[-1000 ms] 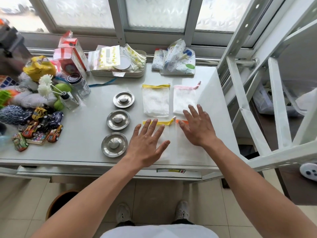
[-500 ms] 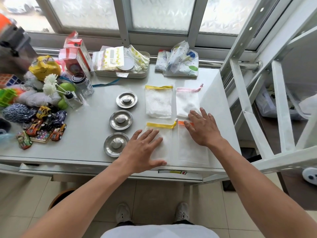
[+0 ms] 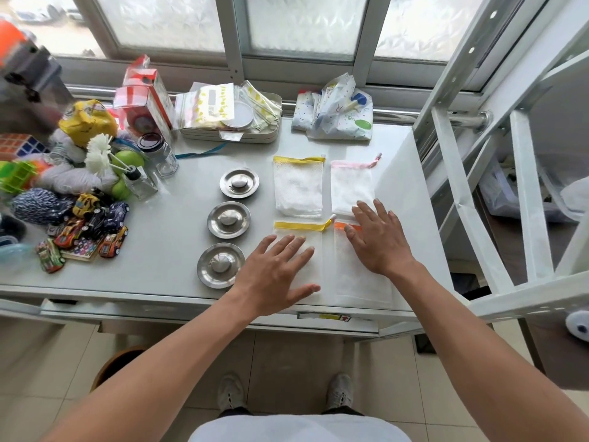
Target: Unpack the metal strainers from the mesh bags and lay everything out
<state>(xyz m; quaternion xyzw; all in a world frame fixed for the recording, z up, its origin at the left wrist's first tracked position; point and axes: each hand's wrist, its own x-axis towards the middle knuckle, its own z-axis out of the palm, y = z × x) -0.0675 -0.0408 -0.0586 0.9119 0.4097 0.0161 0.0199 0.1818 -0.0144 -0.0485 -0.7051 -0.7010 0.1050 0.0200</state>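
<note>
Single head-worn wide-angle view, looking steeply down and forward, close over a grey table (image 3: 159,250), window across the frame's top, floor at bottom.

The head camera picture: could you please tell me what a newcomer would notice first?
Two flat hands, the left hand and right hand, press on the two near mesh bags at the table's front edge. Three metal strainers line up left of the bags, with a toy heap further left.

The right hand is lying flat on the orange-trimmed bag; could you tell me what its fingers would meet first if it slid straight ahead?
Probably the pink-trimmed mesh bag: the right hand points away from the person, fingers already at its near edge.
</note>
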